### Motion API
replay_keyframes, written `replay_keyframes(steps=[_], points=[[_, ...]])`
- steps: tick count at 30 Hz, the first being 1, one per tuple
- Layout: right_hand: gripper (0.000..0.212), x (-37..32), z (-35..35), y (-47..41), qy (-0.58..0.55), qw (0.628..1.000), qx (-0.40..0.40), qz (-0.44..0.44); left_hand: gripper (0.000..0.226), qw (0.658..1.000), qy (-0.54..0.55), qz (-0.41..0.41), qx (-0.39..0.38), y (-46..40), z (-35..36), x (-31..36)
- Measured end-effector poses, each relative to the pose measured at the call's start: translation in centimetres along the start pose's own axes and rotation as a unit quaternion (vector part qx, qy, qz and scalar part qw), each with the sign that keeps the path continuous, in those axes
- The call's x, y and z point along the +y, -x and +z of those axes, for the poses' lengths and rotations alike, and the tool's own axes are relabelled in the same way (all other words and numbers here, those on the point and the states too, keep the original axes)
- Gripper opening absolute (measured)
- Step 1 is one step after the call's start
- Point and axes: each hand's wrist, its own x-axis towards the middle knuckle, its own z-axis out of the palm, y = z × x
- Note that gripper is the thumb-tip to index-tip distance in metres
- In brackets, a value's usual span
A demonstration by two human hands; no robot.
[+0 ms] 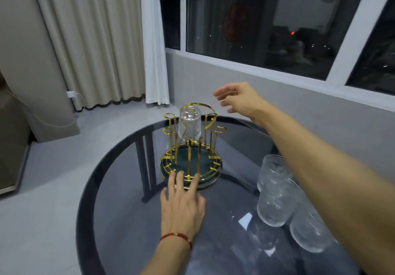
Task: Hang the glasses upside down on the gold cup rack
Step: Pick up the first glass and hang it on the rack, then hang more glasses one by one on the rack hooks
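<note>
Hanging on rack (190,146): 1 glass (189,123); 2 (275,193) on table (128,221).

Gold cup rack (190,159): wire pegs rising from a round dark-green base ringed in gold, arched handle on top; upright, near rim touched by fingertips of left hand (181,207), below and left of raised, empty right hand (239,99).

Hung glass (189,123): clear, ribbed, inverted over a far peg, just left of right hand.

Remaining glasses (277,191): clear, textured, clustered under right forearm, well right of left hand; exact count unclear.
</note>
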Motion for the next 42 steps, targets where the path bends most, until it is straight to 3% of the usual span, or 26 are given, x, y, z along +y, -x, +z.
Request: replay_keyframes(steps=[9, 12, 15, 18, 23, 26, 32, 37, 40, 42], points=[[0.038, 3.3, -2.0, 22.7, -0.034, 0.989, 0.146, -0.005, 0.064, 0.999, -0.008, 0.037, 0.007, 1.7, -1.4, 2.3], [0.04, 5.1, -1.1, 26.6, -0.048, 0.981, 0.185, 0.027, 0.065, 0.979, 0.198, 0.036, 0.026, 2.4, -1.7, 6.0], [0.041, 6.4, -0.4, 27.9, -0.016, 0.976, 0.214, 0.041, 0.08, 0.914, 0.398, 0.021, -0.077, 3.2, -1.7, 10.1], [0.038, 7.2, -0.9, 28.6, 0.007, 0.969, 0.241, 0.05, 0.098, 0.888, 0.436, 0.032, -0.142, 4.2, -1.0, 13.5], [0.032, 8.0, -1.2, 28.6, 0.021, 0.959, 0.274, 0.075, 0.098, 0.861, 0.492, -0.012, -0.13, 4.1, 0.1, 15.0], [0.032, 8.3, -1.1, 28.5, 0.027, 0.96, 0.267, 0.085, 0.093, 0.876, 0.467, 0.002, -0.121, 3.8, 1.0, 15.0], [0.029, 7.7, -0.8, 28.5, 0.049, 0.962, 0.249, 0.1, 0.103, 0.915, 0.396, 0.01, -0.081, 3.3, 0.7, 14.5], [0.025, 6.9, -0.7, 29.0, 0.108, 0.959, 0.251, 0.074, 0.094, 0.911, 0.407, -0.037, -0.049, 3.4, -0.9, 12.7], [0.022, 5.9, 0.9, 29.1, 0.093, 0.97, 0.223, 0.009, 0.078, 0.865, 0.477, -0.156, -0.023, 3.3, -2.4, 10.7], [0.027, 5.4, 3.0, 28.7, 0.056, 0.984, 0.168, 0.034, 0.071, 0.79, 0.564, -0.237, -0.034, 3.0, -3.8, 9.3]])
